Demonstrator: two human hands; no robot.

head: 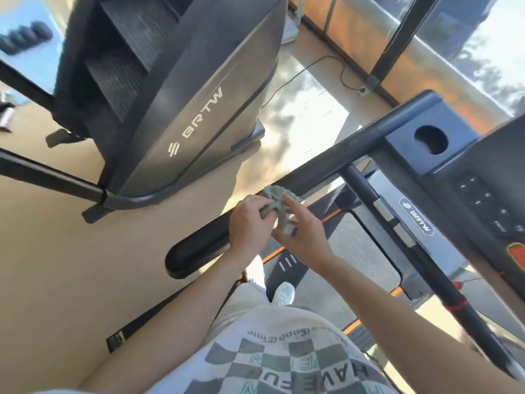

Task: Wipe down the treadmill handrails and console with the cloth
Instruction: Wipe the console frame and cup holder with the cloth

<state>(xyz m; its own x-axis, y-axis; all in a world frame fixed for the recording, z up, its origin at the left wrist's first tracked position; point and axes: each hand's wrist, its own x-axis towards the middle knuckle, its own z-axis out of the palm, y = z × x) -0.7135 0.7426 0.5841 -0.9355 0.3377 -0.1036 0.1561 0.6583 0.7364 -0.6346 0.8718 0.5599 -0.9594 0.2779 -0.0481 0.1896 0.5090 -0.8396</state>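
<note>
A crumpled grey-green cloth (279, 209) sits bunched over the black left handrail (321, 166) of the treadmill. My left hand (248, 223) grips the cloth's lower edge, resting against the rail. My right hand (302, 231) touches the cloth from the right with its fingers spread. The handrail runs from its rounded end at lower left up to the console (480, 191), which has a round cup holder (431, 140) and small buttons. A centre bar (397, 231) with metal grip pads crosses below the console.
A large grey stair-climber machine (181, 109) marked BRTW stands close on the left. A cable (321, 66) and a wall socket lie on the tan floor ahead. The treadmill belt (355, 251) with orange trim lies under my white shoes. Windows line the far right.
</note>
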